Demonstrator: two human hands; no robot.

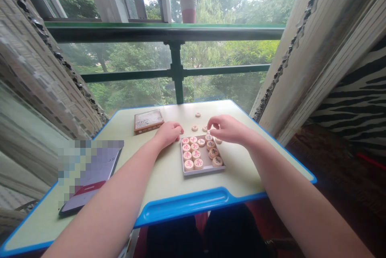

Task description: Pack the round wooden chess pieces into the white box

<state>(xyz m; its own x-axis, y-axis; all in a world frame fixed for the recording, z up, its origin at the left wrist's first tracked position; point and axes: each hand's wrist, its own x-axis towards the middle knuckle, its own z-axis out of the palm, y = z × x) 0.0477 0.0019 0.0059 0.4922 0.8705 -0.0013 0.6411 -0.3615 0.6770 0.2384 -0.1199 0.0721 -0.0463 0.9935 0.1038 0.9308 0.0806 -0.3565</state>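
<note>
A shallow grey box point(204, 170) lies in the middle of a pale table with a blue rim point(187, 205). It holds several round wooden chess pieces point(193, 155) with red and dark characters. My left hand point(169, 132) rests curled at the box's far left corner, its fingers closed; what it holds is hidden. My right hand point(224, 128) hovers over the box's far right corner, fingers pinched around a piece point(211, 134). Loose pieces point(194, 127) lie on the table just beyond the box, one more point(198, 114) farther back.
The box's lid point(148, 120) lies at the back left of the table. A phone point(90, 181) lies at the left front. A green railing point(169, 33) and window stand behind the table; curtains hang on both sides.
</note>
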